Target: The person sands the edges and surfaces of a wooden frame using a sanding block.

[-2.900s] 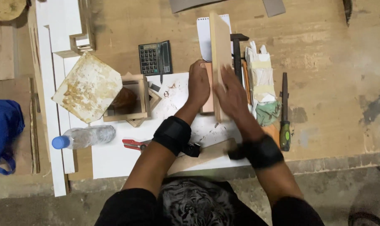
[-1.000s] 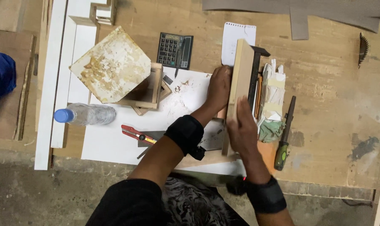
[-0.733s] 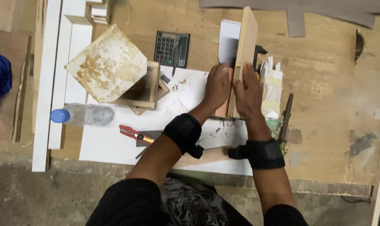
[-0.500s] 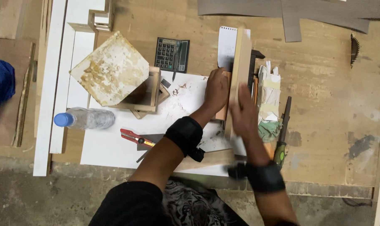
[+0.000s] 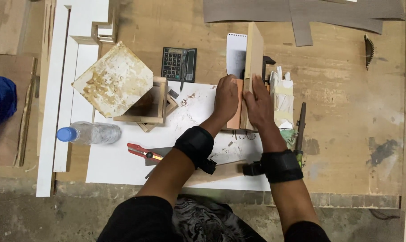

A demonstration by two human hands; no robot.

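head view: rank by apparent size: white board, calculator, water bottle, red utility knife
1. white board
2. water bottle and calculator: look about alike, so unranked
3. red utility knife
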